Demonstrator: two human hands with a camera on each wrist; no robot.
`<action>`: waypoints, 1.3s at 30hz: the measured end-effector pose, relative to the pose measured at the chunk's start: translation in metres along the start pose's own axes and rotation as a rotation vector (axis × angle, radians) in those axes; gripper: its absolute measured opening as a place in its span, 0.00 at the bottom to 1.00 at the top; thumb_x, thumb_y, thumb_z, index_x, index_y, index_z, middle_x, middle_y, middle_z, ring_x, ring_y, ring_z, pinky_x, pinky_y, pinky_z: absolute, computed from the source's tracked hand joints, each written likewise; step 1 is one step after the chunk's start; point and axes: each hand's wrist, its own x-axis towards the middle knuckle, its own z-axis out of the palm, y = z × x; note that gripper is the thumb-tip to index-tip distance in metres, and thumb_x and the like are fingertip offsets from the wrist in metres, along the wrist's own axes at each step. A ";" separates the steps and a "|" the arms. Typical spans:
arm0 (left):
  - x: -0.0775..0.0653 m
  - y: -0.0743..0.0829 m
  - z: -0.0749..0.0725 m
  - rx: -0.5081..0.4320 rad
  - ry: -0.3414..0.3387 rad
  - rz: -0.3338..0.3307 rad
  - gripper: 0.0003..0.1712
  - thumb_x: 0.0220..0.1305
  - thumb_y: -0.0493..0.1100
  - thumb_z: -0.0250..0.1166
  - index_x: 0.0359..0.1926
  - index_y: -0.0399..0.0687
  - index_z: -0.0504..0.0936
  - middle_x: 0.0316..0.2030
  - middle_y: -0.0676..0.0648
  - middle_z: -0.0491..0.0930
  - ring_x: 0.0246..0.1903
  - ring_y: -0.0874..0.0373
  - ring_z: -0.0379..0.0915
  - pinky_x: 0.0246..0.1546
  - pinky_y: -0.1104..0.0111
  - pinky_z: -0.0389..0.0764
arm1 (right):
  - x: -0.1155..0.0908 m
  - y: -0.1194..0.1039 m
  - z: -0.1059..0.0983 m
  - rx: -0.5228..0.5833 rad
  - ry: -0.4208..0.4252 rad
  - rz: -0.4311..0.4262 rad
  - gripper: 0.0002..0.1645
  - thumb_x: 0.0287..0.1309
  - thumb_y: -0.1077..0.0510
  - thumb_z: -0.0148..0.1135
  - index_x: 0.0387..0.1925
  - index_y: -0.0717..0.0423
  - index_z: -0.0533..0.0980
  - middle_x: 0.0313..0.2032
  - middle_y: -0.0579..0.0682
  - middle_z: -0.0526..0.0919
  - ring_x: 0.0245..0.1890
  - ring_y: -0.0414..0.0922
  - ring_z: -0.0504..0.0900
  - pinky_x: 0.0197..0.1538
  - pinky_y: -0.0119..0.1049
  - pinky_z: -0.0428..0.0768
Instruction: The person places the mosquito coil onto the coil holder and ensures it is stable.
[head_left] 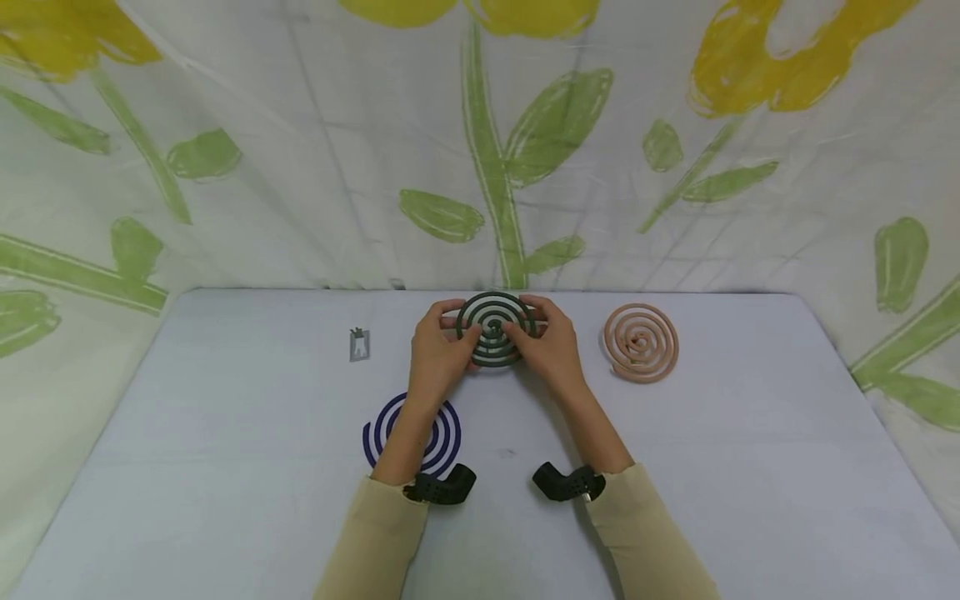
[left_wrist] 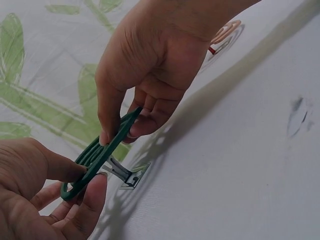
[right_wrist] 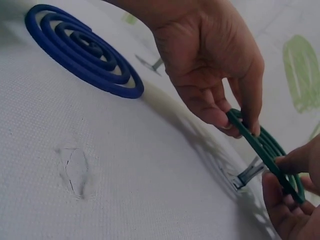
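Observation:
Between my two hands is a green mosquito coil, raised above the far part of the table. My left hand pinches its left edge between thumb and fingers. On the opposite edge my right hand holds it the same way. Both wrist views show a small metal stand under the coil, its base near the tabletop; whether its upright touches the coil I cannot tell. A blue mosquito coil lies flat on the table, partly behind my left forearm in the head view.
To the right is an orange-brown mosquito coil, with something red beneath it in the left wrist view. Another small metal stand sits at the left. Behind the white table hangs a flower-painted cloth.

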 end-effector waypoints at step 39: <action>-0.002 -0.002 0.011 0.032 0.030 0.041 0.27 0.68 0.36 0.69 0.68 0.45 0.77 0.49 0.36 0.84 0.20 0.58 0.81 0.17 0.65 0.86 | -0.001 0.002 -0.002 0.018 0.021 0.000 0.30 0.65 0.55 0.73 0.67 0.54 0.77 0.52 0.63 0.85 0.43 0.53 0.84 0.40 0.30 0.79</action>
